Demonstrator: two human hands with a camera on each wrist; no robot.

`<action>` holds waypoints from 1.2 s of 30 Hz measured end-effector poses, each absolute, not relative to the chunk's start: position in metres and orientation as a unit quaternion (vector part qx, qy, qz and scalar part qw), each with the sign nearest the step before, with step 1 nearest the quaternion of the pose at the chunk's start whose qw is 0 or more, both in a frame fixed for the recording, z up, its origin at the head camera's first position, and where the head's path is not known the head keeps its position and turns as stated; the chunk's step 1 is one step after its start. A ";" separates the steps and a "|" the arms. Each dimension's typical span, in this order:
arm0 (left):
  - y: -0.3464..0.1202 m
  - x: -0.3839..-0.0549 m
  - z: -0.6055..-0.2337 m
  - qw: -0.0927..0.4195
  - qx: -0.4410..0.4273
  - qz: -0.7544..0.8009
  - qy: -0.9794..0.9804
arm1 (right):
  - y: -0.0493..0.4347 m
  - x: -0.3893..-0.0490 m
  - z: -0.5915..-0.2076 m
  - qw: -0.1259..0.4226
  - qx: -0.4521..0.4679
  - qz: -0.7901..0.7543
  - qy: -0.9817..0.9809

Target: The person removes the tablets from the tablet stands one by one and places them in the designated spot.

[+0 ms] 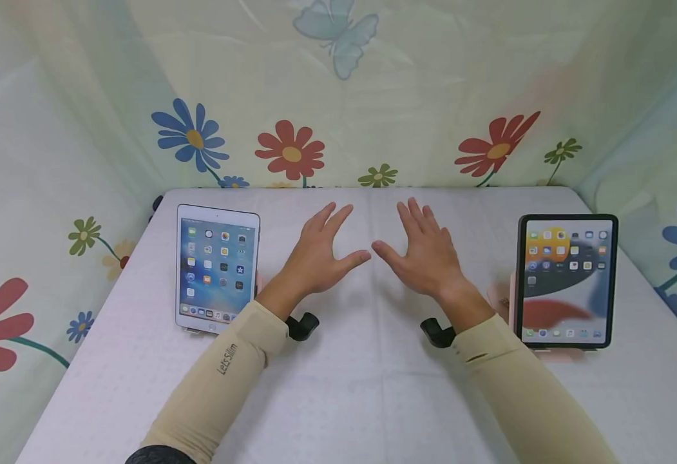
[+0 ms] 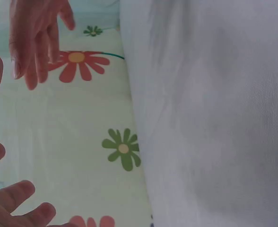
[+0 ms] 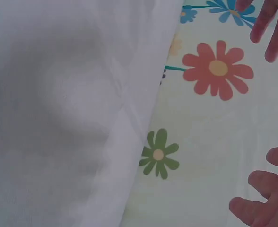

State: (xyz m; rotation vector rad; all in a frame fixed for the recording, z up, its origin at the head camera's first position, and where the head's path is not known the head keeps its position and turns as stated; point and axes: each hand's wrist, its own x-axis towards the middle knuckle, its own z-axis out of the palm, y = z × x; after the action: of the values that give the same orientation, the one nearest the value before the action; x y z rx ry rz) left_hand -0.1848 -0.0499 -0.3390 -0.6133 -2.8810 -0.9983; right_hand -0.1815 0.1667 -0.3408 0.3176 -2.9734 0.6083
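Both hands reach out over the middle of the white table in the head view, fingers spread and nothing held. The left hand (image 1: 322, 251) has its thumb pointing toward the right hand (image 1: 425, 251), and the two thumb tips come close together. Left of the left hand stands a white-framed tablet (image 1: 218, 267) with its home screen lit, its lower right corner partly behind the left forearm. Right of the right forearm, a black-framed tablet (image 1: 567, 280) leans on a pink stand (image 1: 512, 299), its screen also lit. In the left wrist view, fingers of both hands show at the left.
The table (image 1: 344, 399) is covered in white cloth. Behind it hangs a pale curtain (image 1: 419, 84) printed with flowers and a butterfly, which continues along both sides. A small black wrist device (image 1: 303, 327) sits under the left wrist, another (image 1: 438, 333) by the right.
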 end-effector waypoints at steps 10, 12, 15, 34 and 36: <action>-0.063 -0.167 -0.328 0.034 -0.221 -0.375 -0.900 | 0.155 -0.172 -0.336 0.050 0.128 0.328 -0.935; -0.067 -0.163 -0.326 0.038 -0.227 -0.380 -0.896 | 0.153 -0.170 -0.335 0.055 0.138 0.342 -0.928; -0.073 -0.157 -0.323 0.041 -0.241 -0.392 -0.887 | 0.149 -0.168 -0.334 0.058 0.150 0.361 -0.919; -0.140 -0.145 -0.302 -0.005 -0.280 -0.476 -0.834 | 0.127 -0.159 -0.334 0.054 0.242 0.429 -0.869; -0.148 -0.144 -0.302 -0.001 -0.269 -0.472 -0.839 | 0.125 -0.158 -0.335 0.051 0.242 0.432 -0.868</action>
State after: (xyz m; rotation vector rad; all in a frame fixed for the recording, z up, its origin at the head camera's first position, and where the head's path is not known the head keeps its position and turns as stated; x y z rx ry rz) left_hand -0.1440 -0.1477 -0.3017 -0.8464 -2.6384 -1.4851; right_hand -0.1583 0.1254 -0.3352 0.7350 -2.6403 1.3140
